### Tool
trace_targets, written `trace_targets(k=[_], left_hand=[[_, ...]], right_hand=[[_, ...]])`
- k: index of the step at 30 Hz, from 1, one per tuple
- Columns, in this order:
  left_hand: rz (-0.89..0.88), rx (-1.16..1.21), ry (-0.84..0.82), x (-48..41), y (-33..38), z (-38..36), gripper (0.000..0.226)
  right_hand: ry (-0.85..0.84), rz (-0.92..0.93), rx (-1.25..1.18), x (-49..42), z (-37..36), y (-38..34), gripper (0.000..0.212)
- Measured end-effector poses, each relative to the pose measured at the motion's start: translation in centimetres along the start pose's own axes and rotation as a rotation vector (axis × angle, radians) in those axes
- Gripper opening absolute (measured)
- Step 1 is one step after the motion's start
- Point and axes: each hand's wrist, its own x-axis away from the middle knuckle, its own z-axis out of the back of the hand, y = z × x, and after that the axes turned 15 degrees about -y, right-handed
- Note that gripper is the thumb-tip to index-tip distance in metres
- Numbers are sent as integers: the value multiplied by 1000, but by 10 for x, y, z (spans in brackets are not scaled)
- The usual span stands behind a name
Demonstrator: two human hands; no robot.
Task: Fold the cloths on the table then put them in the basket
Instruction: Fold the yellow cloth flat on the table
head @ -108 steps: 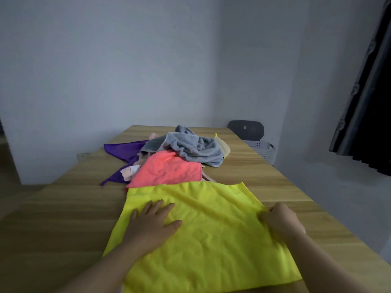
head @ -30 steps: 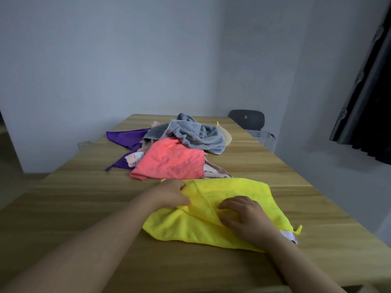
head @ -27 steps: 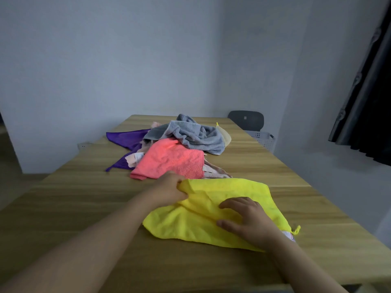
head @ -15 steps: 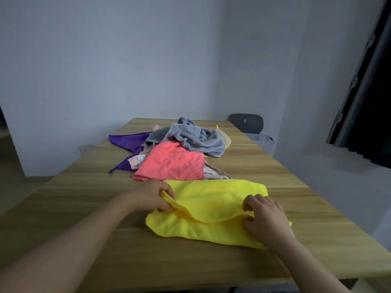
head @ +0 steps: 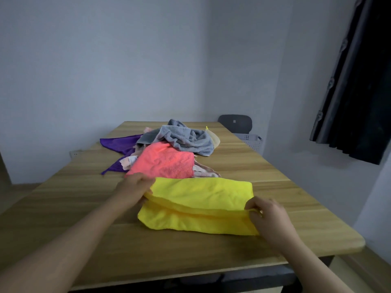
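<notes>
Here, on the near tabletop [head: 63, 197], the right hand [head: 268, 216] pinches the half-folded yellow cloth [head: 201, 204] at its right edge and the left hand [head: 135, 188] grips its left corner. Beyond lie the pink cloth [head: 165, 161] and grey towel [head: 188, 138]. The basket [head: 250, 140] stands off the far right side.

The yellow cloth [head: 201, 199] is lying folded in layers near the table's [head: 84, 208] near edge, right of centre, its top layer lifting slightly. Behind it a coral cloth [head: 165, 161] is topping a heap, with a grey towel [head: 188, 138], purple cloth [head: 120, 142] and beige cloth [head: 215, 141] lying crumpled toward the far edge. The pale perforated basket [head: 251, 140] is sitting beyond the right edge.
</notes>
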Motion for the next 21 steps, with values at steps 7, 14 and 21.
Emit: trace_targets(k=[7, 14, 21], left_hand=[[-72, -255, 65, 11, -11, -14, 26], [-60, -100, 12, 17, -22, -17, 37], [-128, -534, -21, 22, -34, -18, 21]], right_hand=[[-128, -127, -99, 16, -3, 8, 20], [16, -132, -204, 25, 1, 15, 29], [-76, -169, -164, 32, 0, 19, 20]])
